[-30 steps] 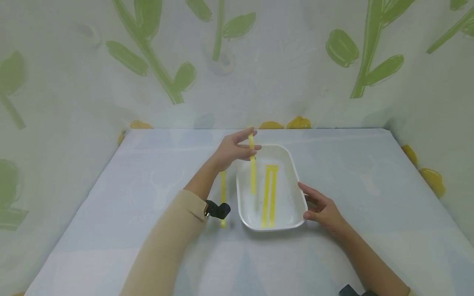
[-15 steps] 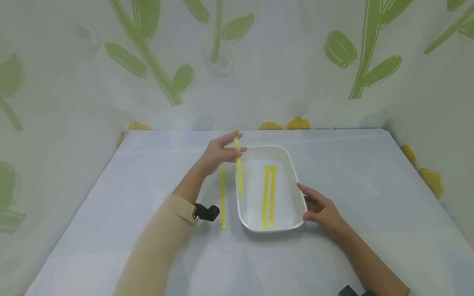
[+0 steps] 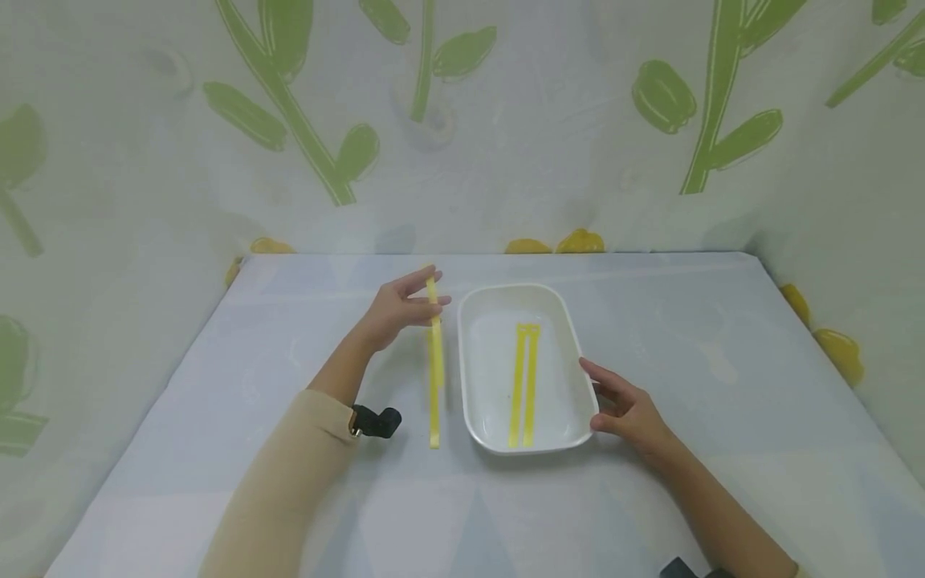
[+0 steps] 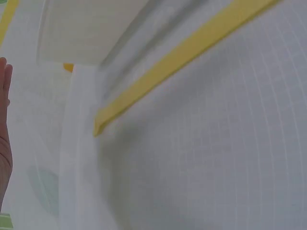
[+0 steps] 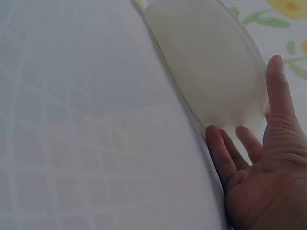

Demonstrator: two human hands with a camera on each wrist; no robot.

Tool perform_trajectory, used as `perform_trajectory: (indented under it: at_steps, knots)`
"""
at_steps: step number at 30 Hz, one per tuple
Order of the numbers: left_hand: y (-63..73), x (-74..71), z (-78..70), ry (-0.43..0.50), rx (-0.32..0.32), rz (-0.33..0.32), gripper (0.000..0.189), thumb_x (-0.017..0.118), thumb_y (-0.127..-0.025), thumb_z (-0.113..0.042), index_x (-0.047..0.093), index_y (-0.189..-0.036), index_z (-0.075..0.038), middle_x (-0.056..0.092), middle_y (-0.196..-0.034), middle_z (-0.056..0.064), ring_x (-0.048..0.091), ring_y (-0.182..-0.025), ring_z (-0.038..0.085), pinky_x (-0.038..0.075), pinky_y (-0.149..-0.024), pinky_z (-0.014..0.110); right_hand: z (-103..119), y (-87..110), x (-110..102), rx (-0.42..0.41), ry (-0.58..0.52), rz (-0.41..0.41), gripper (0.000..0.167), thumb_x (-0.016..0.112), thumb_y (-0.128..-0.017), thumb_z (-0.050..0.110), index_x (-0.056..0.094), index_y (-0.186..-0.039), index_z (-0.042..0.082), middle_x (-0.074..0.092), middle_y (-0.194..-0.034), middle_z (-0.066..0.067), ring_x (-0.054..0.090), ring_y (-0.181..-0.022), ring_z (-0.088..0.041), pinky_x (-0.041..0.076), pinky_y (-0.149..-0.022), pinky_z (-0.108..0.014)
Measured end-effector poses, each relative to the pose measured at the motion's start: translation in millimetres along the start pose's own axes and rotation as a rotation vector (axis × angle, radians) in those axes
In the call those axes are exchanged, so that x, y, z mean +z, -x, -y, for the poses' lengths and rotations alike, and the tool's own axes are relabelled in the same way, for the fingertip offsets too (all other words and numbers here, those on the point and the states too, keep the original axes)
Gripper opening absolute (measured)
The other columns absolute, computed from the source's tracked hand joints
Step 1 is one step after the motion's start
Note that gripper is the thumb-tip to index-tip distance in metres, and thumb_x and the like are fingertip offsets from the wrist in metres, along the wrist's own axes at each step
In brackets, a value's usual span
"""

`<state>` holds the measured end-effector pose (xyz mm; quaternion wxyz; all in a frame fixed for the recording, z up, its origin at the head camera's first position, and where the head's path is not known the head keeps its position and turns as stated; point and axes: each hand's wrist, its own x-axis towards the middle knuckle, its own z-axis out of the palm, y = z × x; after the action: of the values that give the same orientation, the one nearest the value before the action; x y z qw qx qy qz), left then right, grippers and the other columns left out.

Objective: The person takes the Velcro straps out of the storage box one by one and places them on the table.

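Note:
My left hand (image 3: 399, 311) pinches a thin yellow strip (image 3: 437, 349), which hangs down from the fingers just left of the white tray (image 3: 491, 393). Below it, a second yellow strip (image 3: 434, 421) lies lengthwise on the table, and the two overlap in the head view. In the left wrist view this lying strip (image 4: 158, 79) has a short bent end; the hand (image 4: 4, 129) only shows at the edge. Inside the tray lie two more yellow strips (image 3: 531, 385), side by side. My right hand (image 3: 636, 413) holds the tray's right side, with thumb and fingertips against its wall (image 5: 211, 62).
A pale patterned cloth (image 3: 686, 321) covers the table. Behind it stands a white backdrop (image 3: 549, 144) printed with green leaves, and similar panels rise at both sides. Each wrist wears a small black camera (image 3: 377, 421).
My left hand has moved left with its strip, from over the tray to above the strip on the table. My right hand and the tray stay in place.

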<state>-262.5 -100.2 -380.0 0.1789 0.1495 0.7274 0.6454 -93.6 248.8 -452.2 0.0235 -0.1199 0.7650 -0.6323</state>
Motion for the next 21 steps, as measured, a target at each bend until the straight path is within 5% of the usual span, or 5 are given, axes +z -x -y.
perform_trajectory:
  at_steps: [12, 21]
  knots:
    - [21.7, -25.9, 17.7, -0.026, -0.042, -0.004, 0.072, 0.066, -0.087, -0.006, 0.028, -0.149, -0.010, 0.033, -0.152, 0.008, 0.056, -0.120, 0.020, 0.054, -0.082, 0.029, 3, 3.7, -1, -0.011, 0.001, -0.002, 0.074, 0.076, -0.080, 0.011, 0.039, -0.144, 0.008, 0.043, -0.138, 0.024, 0.052, -0.112, 0.004, 0.052, -0.081, -0.019]
    - [34.5, -29.8, 27.9, -0.126, -0.117, 0.025, 0.075, 0.068, -0.085, -0.005, 0.029, -0.149, -0.012, 0.036, -0.150, 0.005, 0.048, -0.128, 0.021, 0.051, -0.088, 0.027, 4, 3.3, -3, -0.039, -0.050, 0.025, 0.073, 0.074, -0.080, 0.007, 0.038, -0.144, 0.006, 0.046, -0.137, 0.022, 0.055, -0.110, -0.001, 0.054, -0.079, -0.023]
